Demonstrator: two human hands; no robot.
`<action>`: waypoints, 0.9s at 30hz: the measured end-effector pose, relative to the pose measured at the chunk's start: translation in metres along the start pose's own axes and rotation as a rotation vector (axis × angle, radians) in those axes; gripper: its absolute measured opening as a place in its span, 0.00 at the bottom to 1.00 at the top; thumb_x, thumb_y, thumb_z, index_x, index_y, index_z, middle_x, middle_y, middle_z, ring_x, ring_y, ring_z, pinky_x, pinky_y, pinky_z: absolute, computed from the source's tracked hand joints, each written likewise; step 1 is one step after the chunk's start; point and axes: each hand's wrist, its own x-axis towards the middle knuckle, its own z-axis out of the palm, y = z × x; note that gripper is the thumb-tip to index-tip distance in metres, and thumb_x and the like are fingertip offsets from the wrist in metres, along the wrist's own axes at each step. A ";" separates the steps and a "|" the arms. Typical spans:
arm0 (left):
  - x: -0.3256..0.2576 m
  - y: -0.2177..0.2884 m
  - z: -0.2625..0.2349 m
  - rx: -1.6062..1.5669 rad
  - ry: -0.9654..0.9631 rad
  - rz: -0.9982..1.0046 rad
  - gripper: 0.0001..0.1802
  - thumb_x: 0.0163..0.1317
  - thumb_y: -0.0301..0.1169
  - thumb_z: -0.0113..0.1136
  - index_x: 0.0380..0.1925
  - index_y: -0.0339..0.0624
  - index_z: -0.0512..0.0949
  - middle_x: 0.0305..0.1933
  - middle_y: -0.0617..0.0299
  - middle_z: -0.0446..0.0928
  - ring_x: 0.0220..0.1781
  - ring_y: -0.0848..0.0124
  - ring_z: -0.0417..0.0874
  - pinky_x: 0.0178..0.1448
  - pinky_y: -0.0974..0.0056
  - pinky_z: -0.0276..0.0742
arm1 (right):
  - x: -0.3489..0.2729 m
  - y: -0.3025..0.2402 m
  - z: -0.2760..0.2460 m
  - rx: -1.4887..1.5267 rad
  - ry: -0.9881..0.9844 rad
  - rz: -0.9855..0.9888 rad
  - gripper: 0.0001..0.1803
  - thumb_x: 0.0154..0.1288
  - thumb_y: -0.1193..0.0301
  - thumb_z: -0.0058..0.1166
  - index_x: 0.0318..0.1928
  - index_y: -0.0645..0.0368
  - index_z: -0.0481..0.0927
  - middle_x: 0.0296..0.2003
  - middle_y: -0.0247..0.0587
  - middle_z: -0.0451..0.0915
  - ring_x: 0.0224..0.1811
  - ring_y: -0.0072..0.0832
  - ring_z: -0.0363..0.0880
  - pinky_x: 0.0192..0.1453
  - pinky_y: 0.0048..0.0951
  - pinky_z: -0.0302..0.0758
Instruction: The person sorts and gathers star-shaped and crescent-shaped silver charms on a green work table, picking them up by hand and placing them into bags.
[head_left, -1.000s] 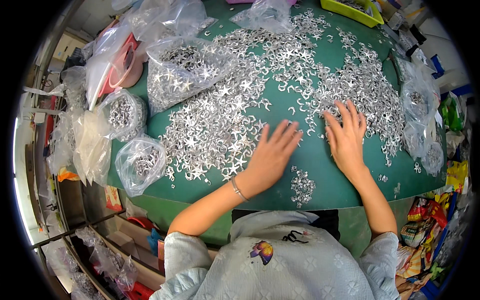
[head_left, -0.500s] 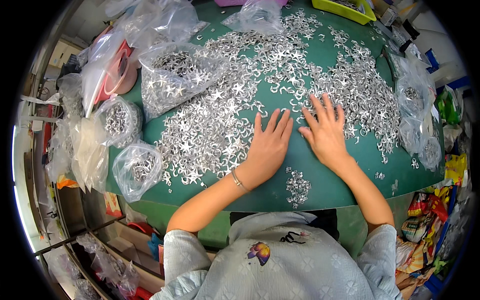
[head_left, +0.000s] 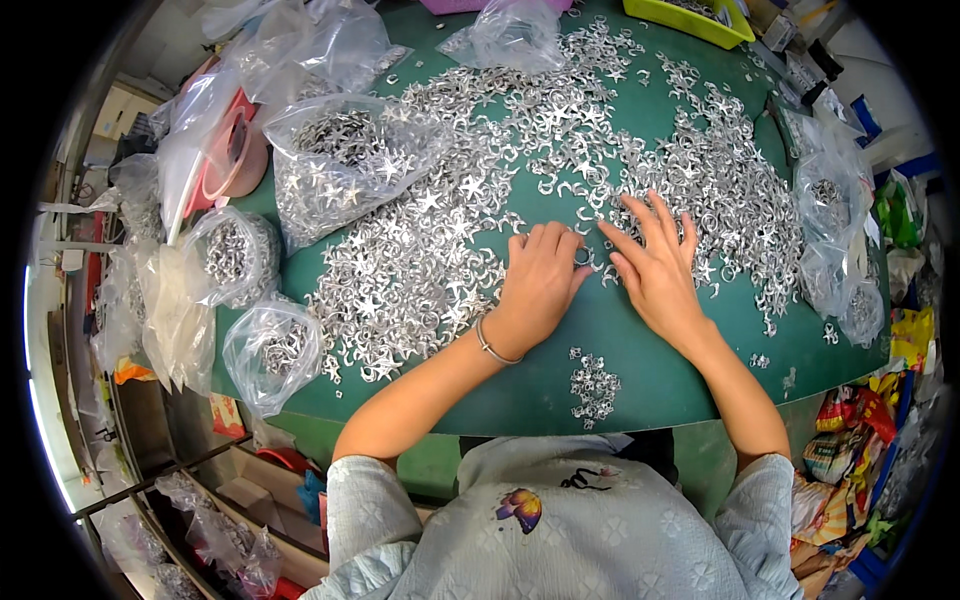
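Note:
On the green table lie loose silver metal pieces, star-shaped and crescent-shaped. Starfish-like ones mix with crescents in the left pile, while the right pile looks mostly made of crescents. Between them, my left hand has its fingers curled down and together at the left pile's edge; whatever is under the fingertips is hidden. My right hand lies open, fingers spread, its fingertips at the near edge of the right pile. A few crescents sit between the two hands. Nearer my body is a small cluster of tiny silver pieces.
A clear bag of metal stars stands at the left, with smaller filled bags below it. Beside them is a pink basin. At the back sits a yellow-green tray. More plastic bags line the right edge.
My left hand's fingers have gone from stretched out to curled, and the hand has shifted slightly left. My right hand stays spread, its fingers slightly more bent.

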 end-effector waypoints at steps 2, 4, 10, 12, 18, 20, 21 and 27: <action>-0.002 0.002 -0.002 -0.020 0.009 0.003 0.17 0.51 0.30 0.69 0.41 0.43 0.74 0.40 0.60 0.72 0.43 0.62 0.73 0.45 0.58 0.62 | 0.003 0.006 0.003 -0.022 0.021 0.005 0.17 0.61 0.73 0.56 0.52 0.52 0.81 0.64 0.46 0.65 0.71 0.49 0.56 0.69 0.63 0.46; -0.004 0.002 -0.002 -0.008 0.009 0.005 0.16 0.51 0.30 0.68 0.39 0.44 0.75 0.38 0.61 0.71 0.42 0.62 0.73 0.43 0.59 0.61 | 0.010 0.011 0.003 -0.051 0.036 0.005 0.17 0.61 0.74 0.56 0.51 0.53 0.81 0.63 0.46 0.65 0.70 0.49 0.56 0.69 0.63 0.47; -0.011 0.000 -0.005 0.079 0.016 0.011 0.12 0.54 0.24 0.64 0.39 0.43 0.75 0.39 0.60 0.73 0.42 0.63 0.74 0.44 0.59 0.63 | 0.009 -0.006 0.010 -0.043 -0.018 -0.025 0.15 0.59 0.72 0.60 0.47 0.55 0.83 0.62 0.46 0.66 0.71 0.50 0.55 0.69 0.64 0.49; -0.020 -0.004 -0.010 0.106 0.043 -0.004 0.12 0.55 0.22 0.62 0.40 0.43 0.75 0.39 0.60 0.74 0.42 0.62 0.75 0.44 0.59 0.63 | -0.002 -0.018 0.000 -0.051 -0.075 -0.050 0.16 0.59 0.70 0.60 0.48 0.55 0.83 0.63 0.46 0.66 0.71 0.50 0.54 0.69 0.63 0.49; -0.026 -0.008 -0.027 0.069 0.100 -0.154 0.13 0.56 0.20 0.59 0.42 0.42 0.74 0.35 0.59 0.75 0.39 0.61 0.76 0.45 0.58 0.64 | -0.020 -0.041 -0.013 0.005 -0.250 -0.138 0.18 0.59 0.66 0.61 0.51 0.50 0.82 0.66 0.45 0.62 0.72 0.49 0.52 0.70 0.61 0.50; -0.028 -0.004 -0.029 0.010 0.114 -0.128 0.12 0.56 0.19 0.58 0.40 0.41 0.76 0.35 0.57 0.75 0.41 0.59 0.77 0.46 0.57 0.66 | -0.023 -0.043 -0.012 0.034 -0.274 -0.190 0.18 0.59 0.66 0.61 0.51 0.49 0.82 0.66 0.45 0.62 0.72 0.49 0.52 0.70 0.61 0.50; -0.032 0.000 -0.028 -0.031 0.110 -0.110 0.11 0.56 0.19 0.58 0.40 0.41 0.76 0.36 0.57 0.76 0.41 0.58 0.77 0.46 0.56 0.67 | -0.023 -0.043 -0.016 0.054 -0.315 -0.232 0.19 0.59 0.66 0.61 0.52 0.49 0.82 0.66 0.45 0.62 0.73 0.49 0.50 0.70 0.60 0.50; -0.066 0.023 -0.029 -0.203 -0.157 -0.051 0.17 0.50 0.15 0.56 0.42 0.35 0.78 0.43 0.53 0.74 0.44 0.54 0.76 0.47 0.58 0.71 | -0.034 -0.024 -0.035 0.264 -0.474 -0.210 0.20 0.58 0.66 0.61 0.53 0.51 0.81 0.68 0.42 0.61 0.75 0.46 0.49 0.72 0.61 0.47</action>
